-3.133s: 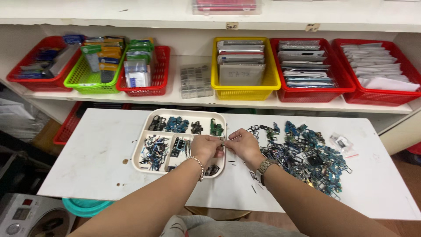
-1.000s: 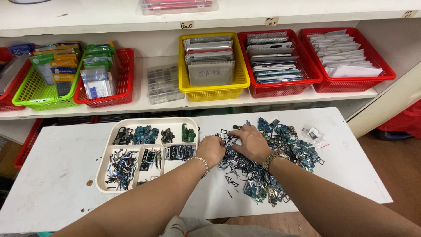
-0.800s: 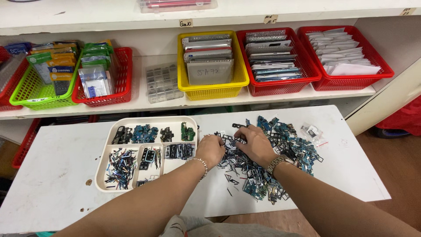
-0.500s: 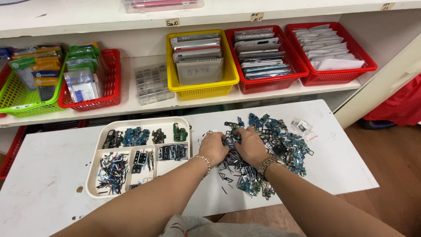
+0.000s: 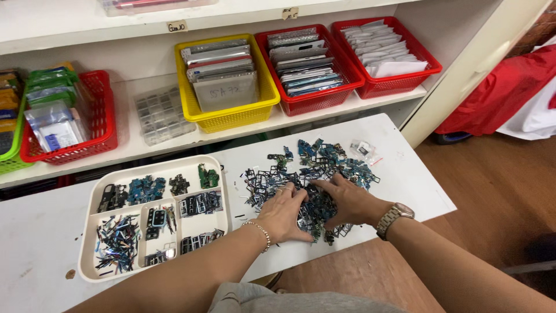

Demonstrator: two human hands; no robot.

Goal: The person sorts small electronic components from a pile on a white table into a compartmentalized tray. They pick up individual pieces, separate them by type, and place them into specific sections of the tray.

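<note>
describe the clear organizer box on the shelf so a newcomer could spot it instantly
On the white shelf behind the table, look between the left red basket and the yellow basket. The clear organizer box lies flat there: the only transparent, gridded container, not a coloured mesh basket.

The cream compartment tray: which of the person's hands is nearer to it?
Left. The left hand lies on the pile of small parts just right of the cream compartment tray; the right hand is farther right, beyond the left hand.
</note>
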